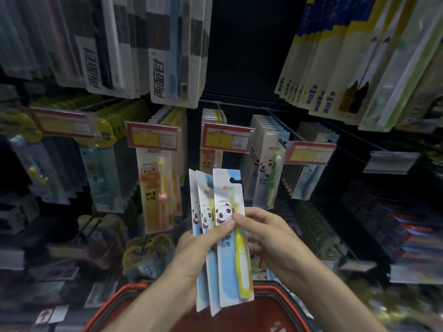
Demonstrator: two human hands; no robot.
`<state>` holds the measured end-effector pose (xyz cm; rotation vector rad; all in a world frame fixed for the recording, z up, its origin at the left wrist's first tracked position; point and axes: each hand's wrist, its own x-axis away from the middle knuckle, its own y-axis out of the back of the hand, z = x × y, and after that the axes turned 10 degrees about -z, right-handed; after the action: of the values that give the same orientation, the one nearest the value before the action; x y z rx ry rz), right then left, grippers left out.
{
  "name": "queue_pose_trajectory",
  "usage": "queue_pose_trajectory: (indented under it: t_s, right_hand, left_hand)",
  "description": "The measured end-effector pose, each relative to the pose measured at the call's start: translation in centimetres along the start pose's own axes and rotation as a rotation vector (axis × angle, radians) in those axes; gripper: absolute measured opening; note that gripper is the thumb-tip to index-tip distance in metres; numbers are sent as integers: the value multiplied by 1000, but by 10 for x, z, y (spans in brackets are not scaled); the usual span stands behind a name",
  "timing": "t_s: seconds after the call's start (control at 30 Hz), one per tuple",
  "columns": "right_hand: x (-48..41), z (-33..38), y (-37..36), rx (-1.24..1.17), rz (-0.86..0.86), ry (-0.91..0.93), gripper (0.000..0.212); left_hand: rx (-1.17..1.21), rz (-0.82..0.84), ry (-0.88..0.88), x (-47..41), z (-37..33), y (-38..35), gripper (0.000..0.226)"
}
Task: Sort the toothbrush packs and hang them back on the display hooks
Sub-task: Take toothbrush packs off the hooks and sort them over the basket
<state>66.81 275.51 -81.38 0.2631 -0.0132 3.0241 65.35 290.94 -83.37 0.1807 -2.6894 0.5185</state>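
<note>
Just above the red basket [115, 305], your left hand [199, 250] grips three fanned panda toothbrush packs [203, 195], thumb across the front pack [227, 188]. Your right hand [268, 233] pinches that pack's right edge. Beyond, up and right, hanging panda packs [266, 164] fill a hook.

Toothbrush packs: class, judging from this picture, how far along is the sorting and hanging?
Done: many packs already hang on hooks, including a panda row. In hand: the left hand grips three panda packs; the right hand pinches the front pack. Left: hanging all three.
</note>
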Motion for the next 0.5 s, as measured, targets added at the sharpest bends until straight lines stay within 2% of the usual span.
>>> queue_pose_trajectory:
  t_s: [0.13,0.27,0.33,0.5]
  right_hand:
    - [-8,3,6,-11,-132,80,19]
    - [-22,10,20,35,-314,226,13]
    - [-27,13,24,40,-374,249,8]
    - [-42,22,32,-18,-453,256,13]
  left_hand:
    - [-39,-41,3,-1,0,-1,53]
    - [32,-85,20,-4,0,1,48]
    - [63,-85,21,-4,1,2,45]
    - [43,-59,26,-5,3,-1,40]
